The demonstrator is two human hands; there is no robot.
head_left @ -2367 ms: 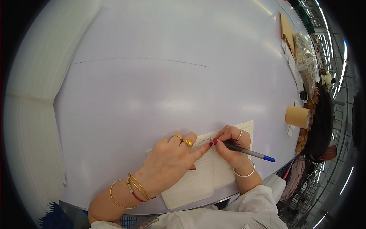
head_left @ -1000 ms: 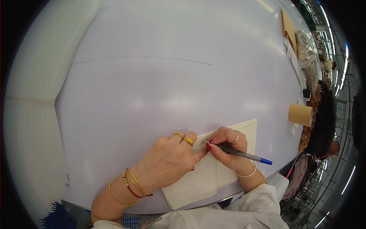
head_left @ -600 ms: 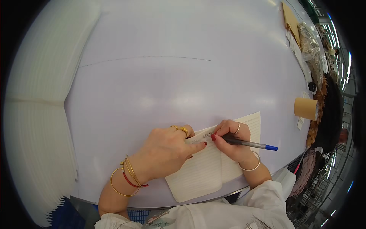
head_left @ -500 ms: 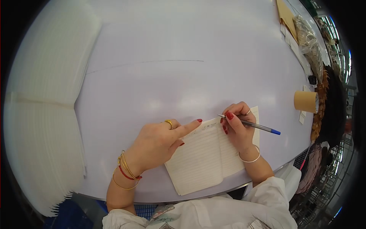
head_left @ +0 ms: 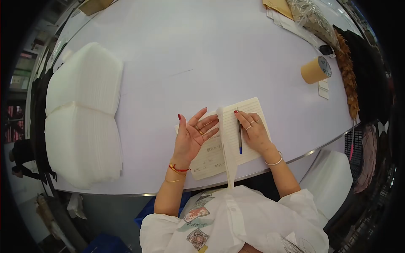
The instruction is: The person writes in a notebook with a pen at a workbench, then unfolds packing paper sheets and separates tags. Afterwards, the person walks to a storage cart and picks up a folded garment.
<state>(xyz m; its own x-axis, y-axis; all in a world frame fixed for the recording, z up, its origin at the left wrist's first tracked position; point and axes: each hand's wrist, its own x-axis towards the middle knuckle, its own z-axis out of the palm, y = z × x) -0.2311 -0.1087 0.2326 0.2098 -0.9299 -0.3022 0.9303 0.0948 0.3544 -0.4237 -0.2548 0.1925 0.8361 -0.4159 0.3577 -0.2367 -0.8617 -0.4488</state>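
An open lined notebook (head_left: 249,158) lies at the table's near edge, with handwriting on its left page. One leaf (head_left: 228,152) stands half turned along the middle. My left hand (head_left: 192,137) is over the left page, palm up and fingers apart, holding nothing; its fingertips are close to the raised leaf. My right hand (head_left: 254,131) rests on the right page with a pen (head_left: 240,139) held along its finger side. The pen's tip points away from me and its blue end towards me. Part of the grip is hidden under the fingers.
A banded stack of white foam sheets (head_left: 82,139) is at left. On the right are a roll of tan tape (head_left: 315,71), small white cards (head_left: 323,89), a plastic bag (head_left: 314,19), a brown feathery strip (head_left: 346,78) and dark material (head_left: 363,71).
My left hand has turned from pointing at the writing to palm up. A leaf has been lifted, showing another written page. The pen has swung lengthwise in my right hand. The view has shifted.
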